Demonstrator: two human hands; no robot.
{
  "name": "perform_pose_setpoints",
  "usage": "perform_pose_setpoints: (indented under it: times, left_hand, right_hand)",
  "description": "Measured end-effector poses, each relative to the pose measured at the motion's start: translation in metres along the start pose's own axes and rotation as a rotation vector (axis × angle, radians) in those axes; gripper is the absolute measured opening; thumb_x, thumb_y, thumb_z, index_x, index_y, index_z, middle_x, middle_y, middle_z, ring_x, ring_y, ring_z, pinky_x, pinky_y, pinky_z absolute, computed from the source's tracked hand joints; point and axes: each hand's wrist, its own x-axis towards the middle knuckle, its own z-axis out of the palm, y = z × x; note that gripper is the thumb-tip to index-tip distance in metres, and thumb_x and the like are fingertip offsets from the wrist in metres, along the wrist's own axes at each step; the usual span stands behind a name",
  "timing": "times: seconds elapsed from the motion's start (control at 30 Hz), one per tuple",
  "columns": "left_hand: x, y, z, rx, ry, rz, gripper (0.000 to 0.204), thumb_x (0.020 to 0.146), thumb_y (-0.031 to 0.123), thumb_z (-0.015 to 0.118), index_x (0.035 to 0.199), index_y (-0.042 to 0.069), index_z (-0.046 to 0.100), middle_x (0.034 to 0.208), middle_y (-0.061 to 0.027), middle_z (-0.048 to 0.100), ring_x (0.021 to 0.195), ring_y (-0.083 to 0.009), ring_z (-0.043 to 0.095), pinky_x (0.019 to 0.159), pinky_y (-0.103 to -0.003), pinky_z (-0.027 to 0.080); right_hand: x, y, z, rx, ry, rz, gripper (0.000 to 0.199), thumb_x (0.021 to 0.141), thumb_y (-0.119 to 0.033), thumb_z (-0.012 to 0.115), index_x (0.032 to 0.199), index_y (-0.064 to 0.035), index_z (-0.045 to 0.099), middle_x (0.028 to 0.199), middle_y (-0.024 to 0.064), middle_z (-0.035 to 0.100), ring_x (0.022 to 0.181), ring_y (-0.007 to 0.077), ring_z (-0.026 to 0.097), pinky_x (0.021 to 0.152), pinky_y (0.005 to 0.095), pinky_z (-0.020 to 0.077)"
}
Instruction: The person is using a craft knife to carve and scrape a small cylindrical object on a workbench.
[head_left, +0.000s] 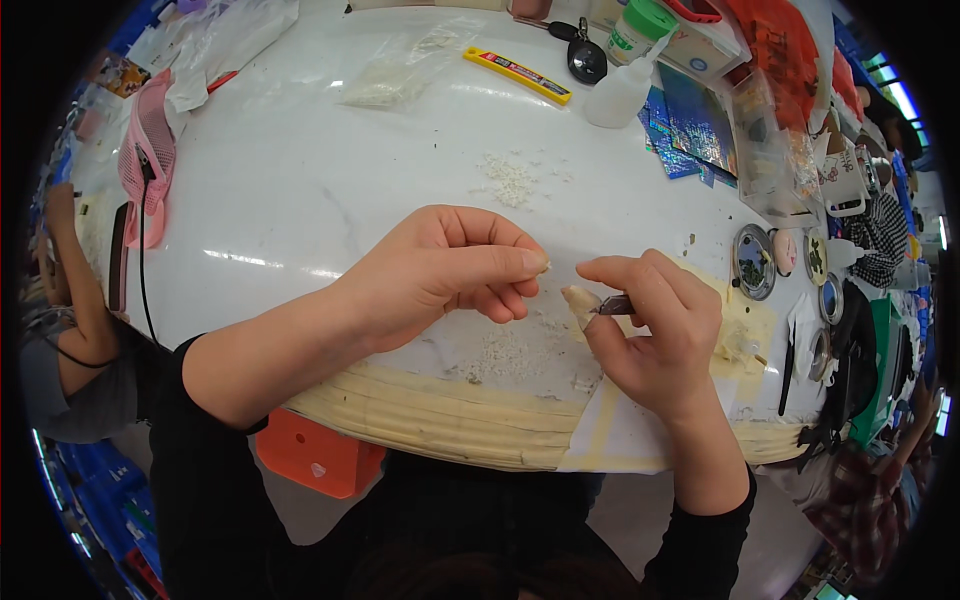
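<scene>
Over the near part of the white table, my left hand (440, 270) pinches a tiny pale piece (545, 266) between thumb and forefinger, its other fingers curled. Just to the right, my right hand (655, 325) grips a small metal blade (616, 305) whose tip points toward the left hand. The right thumb has a beige wrap (580, 303) on its end. A gap separates the two hands. Below them lies a scatter of small white bits (505, 355), and farther off is a second pile of white pieces (510, 178).
The table edge (430, 410) is padded with yellowish tape. At the back are a yellow flat case (517, 76), car keys (586, 58) and a white squeeze bottle (618, 95). Round tins (753, 262) stand right; a pink mesh pouch (148, 150) lies left. Other people sit at both sides.
</scene>
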Motion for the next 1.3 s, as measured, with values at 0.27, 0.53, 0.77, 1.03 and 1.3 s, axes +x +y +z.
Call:
perform_pose_setpoints:
  times: [0.27, 0.53, 0.77, 1.03, 1.3]
  left_hand:
    - [-0.0010, -0.0043, 0.0029, 0.181, -0.039, 0.198, 0.014, 0.094, 0.014, 0.064, 0.098, 0.000, 0.064, 0.087, -0.0057, 0.067, 0.074, -0.0098, 0.065, 0.066, -0.023, 0.055]
    - [-0.0027, -0.0060, 0.0048, 0.265, -0.073, 0.285, 0.012, 0.094, 0.008, 0.063, 0.100, -0.002, 0.062, 0.090, -0.0064, 0.067, 0.078, -0.0101, 0.066, 0.068, -0.023, 0.055]
    - [-0.0052, -0.0078, 0.0062, 0.580, -0.010, 0.473, 0.008, 0.093, 0.000, 0.059, 0.099, -0.005, 0.062, 0.092, -0.0077, 0.064, 0.079, -0.0114, 0.064, 0.069, -0.024, 0.056]
    - [-0.0054, -0.0094, 0.0050, 0.648, 0.001, 0.566, 0.008, 0.091, -0.001, 0.060, 0.097, -0.005, 0.062, 0.091, -0.0080, 0.063, 0.078, -0.0121, 0.065, 0.068, -0.025, 0.056]
    - [-0.0053, -0.0082, 0.0054, 0.753, 0.005, 0.656, 0.006, 0.090, -0.002, 0.062, 0.095, -0.004, 0.063, 0.089, -0.0079, 0.063, 0.075, -0.0119, 0.065, 0.065, -0.024, 0.055]
  right_hand:
    - [-0.0021, -0.0006, 0.0037, -0.047, -0.171, 0.154, 0.024, 0.076, -0.022, 0.075, 0.082, -0.0095, 0.056, 0.068, 0.0027, 0.058, 0.055, 0.0218, 0.059, 0.046, 0.0332, 0.0429]
    - [-0.0018, -0.0033, 0.0028, -0.064, -0.218, 0.181, 0.021, 0.080, -0.020, 0.072, 0.078, -0.0092, 0.054, 0.063, 0.0022, 0.057, 0.052, 0.0220, 0.057, 0.045, 0.0343, 0.0418]
    - [-0.0030, -0.0033, 0.0046, -0.049, -0.224, 0.205, 0.024, 0.082, -0.020, 0.071, 0.076, -0.0058, 0.053, 0.061, 0.0066, 0.051, 0.051, 0.0247, 0.051, 0.047, 0.0348, 0.0383]
    - [-0.0011, -0.0036, 0.0028, -0.087, -0.262, 0.182, 0.020, 0.081, -0.021, 0.070, 0.077, -0.0086, 0.055, 0.063, 0.0036, 0.056, 0.053, 0.0232, 0.058, 0.046, 0.0353, 0.0428]
    - [-0.0014, -0.0034, 0.0018, -0.063, -0.277, 0.179, 0.016, 0.080, -0.019, 0.069, 0.079, -0.0095, 0.056, 0.063, 0.0035, 0.056, 0.053, 0.0236, 0.057, 0.046, 0.0359, 0.0425]
